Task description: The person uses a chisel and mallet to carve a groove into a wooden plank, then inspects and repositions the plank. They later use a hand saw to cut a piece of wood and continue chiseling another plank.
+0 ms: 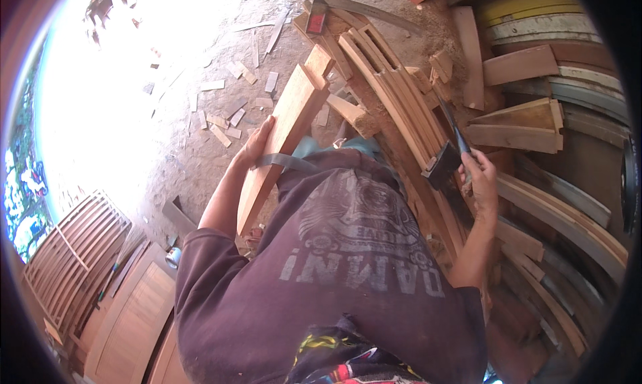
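Head view: your left fingers [266,127] grip timber [294,110] at eleven o'clock, likely steadying it; right fingers [476,162], three o'clock, clasp a slim tool [460,139].

The wooden beam [287,122] partly hides the left hand [256,145], and the lower edge crops a patterned cloth [334,354].

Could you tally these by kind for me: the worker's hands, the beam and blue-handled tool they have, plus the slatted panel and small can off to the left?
Hands: 2 (left hand, right hand)
Wooden beam: 1
Blue-handled tool: 1
Slatted wooden panel: 1
Small can: 1
Total: 6
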### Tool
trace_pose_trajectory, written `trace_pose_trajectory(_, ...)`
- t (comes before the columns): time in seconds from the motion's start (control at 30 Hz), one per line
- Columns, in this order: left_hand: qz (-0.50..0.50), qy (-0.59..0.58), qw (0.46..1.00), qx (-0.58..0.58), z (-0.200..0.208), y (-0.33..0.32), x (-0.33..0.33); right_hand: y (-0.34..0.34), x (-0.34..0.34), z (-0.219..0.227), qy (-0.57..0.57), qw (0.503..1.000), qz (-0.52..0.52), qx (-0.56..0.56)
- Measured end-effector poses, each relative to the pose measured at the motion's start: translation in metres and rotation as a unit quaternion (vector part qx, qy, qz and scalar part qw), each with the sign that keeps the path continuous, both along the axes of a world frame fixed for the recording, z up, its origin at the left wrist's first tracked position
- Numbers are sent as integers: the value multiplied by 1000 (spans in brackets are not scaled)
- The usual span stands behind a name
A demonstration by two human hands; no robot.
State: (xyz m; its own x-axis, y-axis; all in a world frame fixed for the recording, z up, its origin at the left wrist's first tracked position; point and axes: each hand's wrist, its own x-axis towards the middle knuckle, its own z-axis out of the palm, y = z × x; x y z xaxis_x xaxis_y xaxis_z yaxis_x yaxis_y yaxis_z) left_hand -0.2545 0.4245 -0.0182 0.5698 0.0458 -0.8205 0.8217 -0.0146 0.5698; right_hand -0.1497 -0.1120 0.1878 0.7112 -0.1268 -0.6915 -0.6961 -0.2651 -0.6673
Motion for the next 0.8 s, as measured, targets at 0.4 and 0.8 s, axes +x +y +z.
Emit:
trace_pose_trajectory(0.4,89,65,985,-133,7,-11,-19,-92,24,-83,90,989,104,-47)
trace_pose_trajectory(0.8,42,-40,990,128,50,12,-15,-113,28,-145,54,978,171,-104)
